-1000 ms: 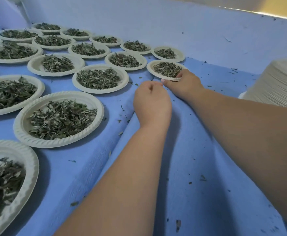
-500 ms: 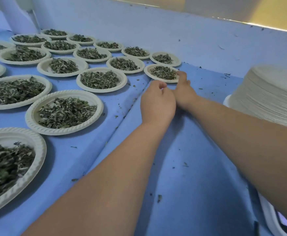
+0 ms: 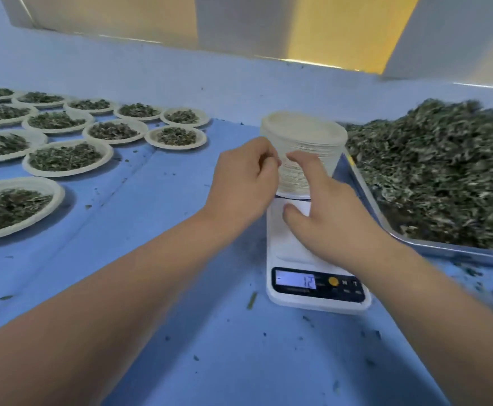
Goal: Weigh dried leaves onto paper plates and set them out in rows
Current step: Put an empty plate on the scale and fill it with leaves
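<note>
Head view: left hand (image 3: pixel 246 183) curls against the stack of paper plates (image 3: pixel 312 142), its grip's hold unclear; right hand (image 3: pixel 327 209) has its grip spread open, touching the stack, above the scale (image 3: pixel 286 247).

Blue cloth over table (image 3: pixel 181 332) & rear ledge (image 3: pixel 151 74); yellow/white wall panels (image 3: pixel 342 27) behind, lit.

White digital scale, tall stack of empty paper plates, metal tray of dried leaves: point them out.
White digital scale (image 3: pixel 295 281): head view, on its lit display.
Tall stack of empty paper plates (image 3: pixel 304 127): head view, on the top plate.
Metal tray of dried leaves (image 3: pixel 369 197): head view, on its left rim.
</note>
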Tool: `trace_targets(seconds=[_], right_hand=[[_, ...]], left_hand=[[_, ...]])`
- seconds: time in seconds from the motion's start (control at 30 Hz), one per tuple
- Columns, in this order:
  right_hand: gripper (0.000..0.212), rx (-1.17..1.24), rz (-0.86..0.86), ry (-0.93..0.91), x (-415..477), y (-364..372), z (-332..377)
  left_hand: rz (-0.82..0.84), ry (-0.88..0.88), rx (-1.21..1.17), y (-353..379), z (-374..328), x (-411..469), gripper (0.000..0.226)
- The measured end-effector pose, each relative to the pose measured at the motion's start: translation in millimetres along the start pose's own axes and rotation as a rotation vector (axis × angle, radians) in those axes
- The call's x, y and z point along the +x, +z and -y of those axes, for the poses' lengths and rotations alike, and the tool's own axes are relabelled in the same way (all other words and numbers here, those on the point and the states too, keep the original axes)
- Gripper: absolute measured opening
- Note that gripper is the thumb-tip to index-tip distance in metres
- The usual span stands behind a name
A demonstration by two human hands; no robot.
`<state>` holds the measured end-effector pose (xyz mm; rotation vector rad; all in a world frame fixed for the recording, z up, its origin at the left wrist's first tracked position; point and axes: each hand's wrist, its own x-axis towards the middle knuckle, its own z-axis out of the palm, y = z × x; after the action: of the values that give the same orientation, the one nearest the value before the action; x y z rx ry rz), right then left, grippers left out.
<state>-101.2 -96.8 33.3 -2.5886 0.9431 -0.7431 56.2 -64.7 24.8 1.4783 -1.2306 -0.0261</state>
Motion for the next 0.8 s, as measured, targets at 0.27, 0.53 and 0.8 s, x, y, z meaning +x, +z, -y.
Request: trace_targets(seconds=[0.27, 0.53, 0.8], right_hand=[[0.059, -0.091, -0.113, 0.197, -44.5, -39.6, -85.2], [0.034, -0.241, -0.136, 0.312, -56.7, -38.4, -127.2], [0.032, -0.264, -0.144, 0.311, -55.5, -30.4, -130.2]], left_hand=[[0.091, 0.332, 0.608, 28.5, -46.9, 44.5, 0.035], [0.289, 0.396, 1.034, 50.4, -39.1, 69.7, 0.029], [0.395, 0.502, 1.067, 53.2, -41.5, 71.5, 0.018]])
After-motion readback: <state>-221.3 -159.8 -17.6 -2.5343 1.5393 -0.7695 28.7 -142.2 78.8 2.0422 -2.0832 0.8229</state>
